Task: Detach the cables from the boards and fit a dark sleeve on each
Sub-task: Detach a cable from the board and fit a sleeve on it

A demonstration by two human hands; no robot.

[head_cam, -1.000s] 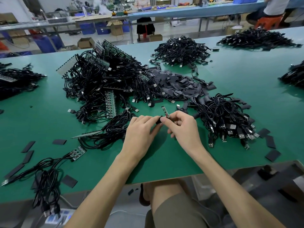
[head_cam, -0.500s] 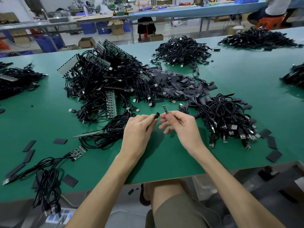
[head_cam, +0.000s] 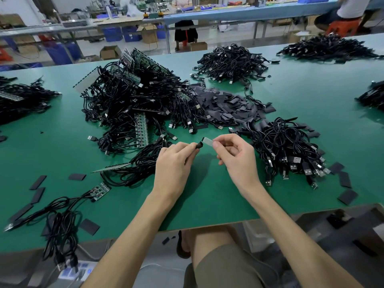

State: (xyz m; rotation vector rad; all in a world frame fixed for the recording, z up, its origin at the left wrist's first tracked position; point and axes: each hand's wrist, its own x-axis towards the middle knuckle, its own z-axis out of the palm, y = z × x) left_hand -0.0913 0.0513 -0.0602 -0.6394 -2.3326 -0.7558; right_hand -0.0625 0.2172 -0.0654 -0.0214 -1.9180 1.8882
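A dark sleeve [head_cam: 200, 144] is being pinched between the thumb and curled fingers of the left hand [head_cam: 174, 165], above the desk [head_cam: 207, 204], a little in from the middle of its near edge. A small pale board [head_cam: 207, 141] is being pinched at its right end by the thumb and forefinger of the right hand [head_cam: 236, 156], with the remaining fingers being kept loosely curled. The board's free end is being held right at the open mouth of the sleeve; whether it is already inside cannot be told.

Just behind the left hand, a large tangle of black cables and green boards [head_cam: 128, 104] is being carried by the desk, reaching toward its far left. A heap of loose sleeves [head_cam: 226, 104] is being kept beside that tangle, toward the middle of the desk. A bundle of cables [head_cam: 286, 150] with plugs is being kept just to the right of the right hand, and a few flat sleeves [head_cam: 344, 179] are being left near the near right corner. Near the near left corner, a short cable bunch [head_cam: 62, 217] joined to a small green board [head_cam: 101, 190] is being left lying.
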